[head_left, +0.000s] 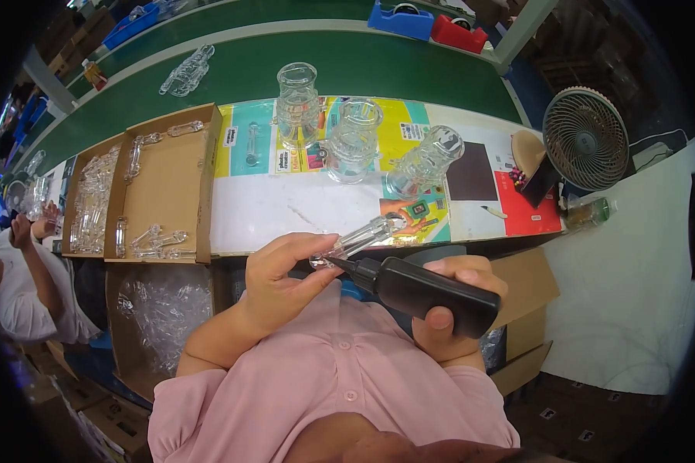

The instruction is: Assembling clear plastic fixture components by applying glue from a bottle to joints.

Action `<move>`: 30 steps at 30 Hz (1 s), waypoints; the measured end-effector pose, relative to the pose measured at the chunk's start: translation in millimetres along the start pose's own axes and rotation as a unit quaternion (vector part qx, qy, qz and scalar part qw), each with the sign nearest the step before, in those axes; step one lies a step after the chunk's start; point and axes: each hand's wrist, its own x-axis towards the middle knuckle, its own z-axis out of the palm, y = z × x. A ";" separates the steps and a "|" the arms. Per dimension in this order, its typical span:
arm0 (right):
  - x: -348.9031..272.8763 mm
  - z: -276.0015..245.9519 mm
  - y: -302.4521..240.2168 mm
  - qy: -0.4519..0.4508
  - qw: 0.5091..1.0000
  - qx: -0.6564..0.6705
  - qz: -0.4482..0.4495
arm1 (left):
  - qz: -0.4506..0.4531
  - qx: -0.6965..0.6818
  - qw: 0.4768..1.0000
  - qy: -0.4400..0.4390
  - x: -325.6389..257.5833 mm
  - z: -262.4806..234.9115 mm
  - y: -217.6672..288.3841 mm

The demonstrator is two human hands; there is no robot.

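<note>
Pinched between the thumb and fingers of my left hand [279, 274] is a slender clear part [367, 235], tilted up to the right. My right hand [445, 341] is wrapped round a black squeeze bottle [432, 293] lying almost level. Its pointed nozzle reaches the clear part's near end, beside my left fingertips; whether the tip touches is hard to tell, and no liquid shows. Beyond my hands stand two clear tubular vessels, one at the back [297, 108] and one in the middle [352, 147]. A third clear vessel [425, 163] leans to the right.
Cardboard trays [206, 185] with clear pieces lie left of the work surface. A fan [587, 139] stands at the right, near a clear bottle [591, 212]. Blue [400, 21] and red [457, 34] tape dispensers sit at the back. Another person [35, 285] is at far left.
</note>
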 end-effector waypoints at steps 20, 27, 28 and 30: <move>10.9 11.7 10.2 0.066 0.984 0.111 0.123 | 0.034 0.033 0.999 -0.016 1.7 0.3 -3.3; 11.8 -2.8 23.7 -0.004 0.987 0.157 0.029 | 0.064 0.065 0.995 -0.033 3.0 -0.7 -4.4; 13.0 -3.7 22.5 -0.015 0.987 0.156 0.031 | 0.063 0.065 0.995 -0.034 3.3 -0.7 -4.6; 14.4 -6.0 21.0 -0.026 0.987 0.156 0.035 | 0.075 0.087 0.993 -0.033 4.2 -1.0 -4.1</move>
